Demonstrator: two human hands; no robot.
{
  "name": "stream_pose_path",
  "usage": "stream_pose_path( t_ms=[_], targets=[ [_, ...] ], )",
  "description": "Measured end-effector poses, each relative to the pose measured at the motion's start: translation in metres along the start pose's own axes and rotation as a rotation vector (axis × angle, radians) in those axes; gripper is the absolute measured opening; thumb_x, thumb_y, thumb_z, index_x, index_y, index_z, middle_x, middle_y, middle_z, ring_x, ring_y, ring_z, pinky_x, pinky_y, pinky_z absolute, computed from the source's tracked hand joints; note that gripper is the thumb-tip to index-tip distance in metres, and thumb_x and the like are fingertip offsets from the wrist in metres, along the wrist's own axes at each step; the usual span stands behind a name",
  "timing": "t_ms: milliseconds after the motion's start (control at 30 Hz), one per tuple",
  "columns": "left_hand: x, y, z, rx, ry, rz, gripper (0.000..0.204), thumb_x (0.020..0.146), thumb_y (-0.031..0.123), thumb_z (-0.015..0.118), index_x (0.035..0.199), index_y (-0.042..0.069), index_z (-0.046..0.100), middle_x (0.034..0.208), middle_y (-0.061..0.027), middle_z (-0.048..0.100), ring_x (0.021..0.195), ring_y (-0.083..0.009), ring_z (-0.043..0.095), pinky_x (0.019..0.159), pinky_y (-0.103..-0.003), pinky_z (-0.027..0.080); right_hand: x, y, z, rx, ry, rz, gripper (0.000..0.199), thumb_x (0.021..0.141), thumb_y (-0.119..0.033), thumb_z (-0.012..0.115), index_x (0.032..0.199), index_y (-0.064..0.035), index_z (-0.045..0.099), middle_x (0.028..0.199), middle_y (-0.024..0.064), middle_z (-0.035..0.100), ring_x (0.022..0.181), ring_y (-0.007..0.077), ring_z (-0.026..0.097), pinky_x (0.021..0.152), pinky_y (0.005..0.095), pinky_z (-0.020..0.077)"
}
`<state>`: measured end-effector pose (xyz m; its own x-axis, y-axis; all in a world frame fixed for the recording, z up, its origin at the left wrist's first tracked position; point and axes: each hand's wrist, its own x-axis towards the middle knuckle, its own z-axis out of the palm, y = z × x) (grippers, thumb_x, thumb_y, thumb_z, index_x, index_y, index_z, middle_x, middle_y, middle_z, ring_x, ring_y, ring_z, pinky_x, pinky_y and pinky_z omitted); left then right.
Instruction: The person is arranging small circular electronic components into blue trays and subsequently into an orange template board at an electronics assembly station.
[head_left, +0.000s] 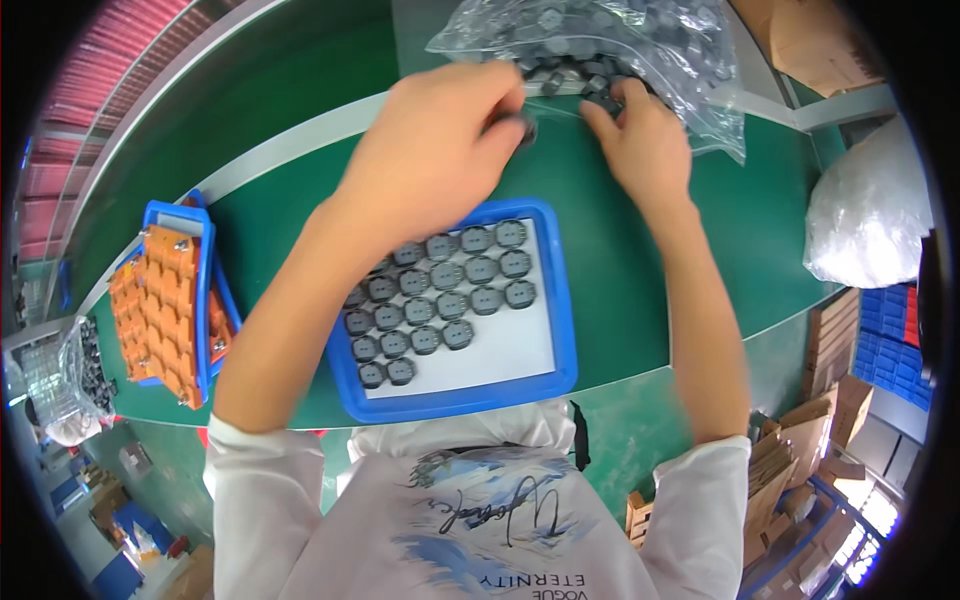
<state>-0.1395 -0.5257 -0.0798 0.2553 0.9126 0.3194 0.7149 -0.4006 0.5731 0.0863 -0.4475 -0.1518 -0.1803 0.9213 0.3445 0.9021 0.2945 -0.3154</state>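
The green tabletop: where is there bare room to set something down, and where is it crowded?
Bare patches: between the blue tray and right forearm; between that forearm and the white bag; between the left forearm and orange pieces. Crowded: the top, with clear bag, dark parts, left hand and right hand.

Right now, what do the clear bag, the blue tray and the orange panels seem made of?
Clear bag: thin, glossy plastic film, judging by its wrinkles, bright glints and see-through look.
Blue tray: probably moulded plastic, smooth, given its even colour and rounded corners.
Orange panels: perhaps plastic, fairly matt, with even colour and repeated shapes; painted metal isn't ruled out.
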Motion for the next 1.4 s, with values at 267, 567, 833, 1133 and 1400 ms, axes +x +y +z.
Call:
stream_pose_path(
  t_ms=[267,567,833,1133,1400],
  targets=[
    [-0.175,0.055,-0.021,-0.075,-0.147,0.048,0.027,0.070,0.005,0.079,0.096,0.002,0.071,0.091,-0.0090,0.059,0.089,-0.0290,0.058,0.076,-0.041,0.047,-0.004,0.003,0.003,0.000,0.007,-0.026,0.031,0.088,-0.031,0.075,0.098,-0.0047,0.063,0.100,0.0151,0.069,0.090,0.0352,0.067,0.076,0.0462,0.0530],
    [-0.193,0.039,-0.003,0.010,-0.049,0.082,0.033,0.066,0.006,0.084,0.097,0.003,0.072,0.096,-0.0084,0.057,0.088,-0.0301,0.055,0.076,-0.042,0.045,-0.018,0.004,-0.039,0.385,-0.059,0.040,0.031,0.095,-0.021,0.069,0.121,-0.0043,0.067,0.086,0.0049,0.069,0.076,0.0145,0.065,0.070,0.0304,0.0522],
    [-0.191,0.031,0.006,-0.006,-0.078,0.176,0.034,0.063,0.005,0.081,0.095,0.000,0.072,0.095,-0.0082,0.060,0.086,-0.0281,0.057,0.074,-0.041,0.047,-0.148,0.024,-0.073,0.298,-0.080,-0.011,0.014,0.091,-0.003,0.072,0.104,-0.0018,0.069,0.106,0.0077,0.069,0.095,0.0198,0.065,0.086,0.0328,0.0510],
    [-0.197,0.015,-0.017,-0.037,-0.021,0.170,0.031,0.063,0.003,0.080,0.092,0.004,0.074,0.097,-0.0071,0.062,0.087,-0.0275,0.057,0.073,-0.039,0.048,-0.151,-0.005,-0.096,0.340,-0.033,-0.145,0.017,0.081,0.003,0.075,0.095,-0.0034,0.068,0.109,0.0127,0.067,0.101,0.0273,0.064,0.087,0.0344,0.0513],
    [-0.191,0.031,-0.014,0.004,-0.071,0.085,0.035,0.061,0.013,0.089,0.092,0.006,0.073,0.092,-0.0062,0.057,0.088,-0.0286,0.055,0.074,-0.040,0.044,-0.149,-0.075,-0.077,0.504,-0.575,-0.822,0.020,0.067,-0.009,0.073,0.086,-0.0070,0.068,0.083,0.0021,0.058,0.075,0.0208,0.059,0.060,0.0346,0.0483]
  ],
)
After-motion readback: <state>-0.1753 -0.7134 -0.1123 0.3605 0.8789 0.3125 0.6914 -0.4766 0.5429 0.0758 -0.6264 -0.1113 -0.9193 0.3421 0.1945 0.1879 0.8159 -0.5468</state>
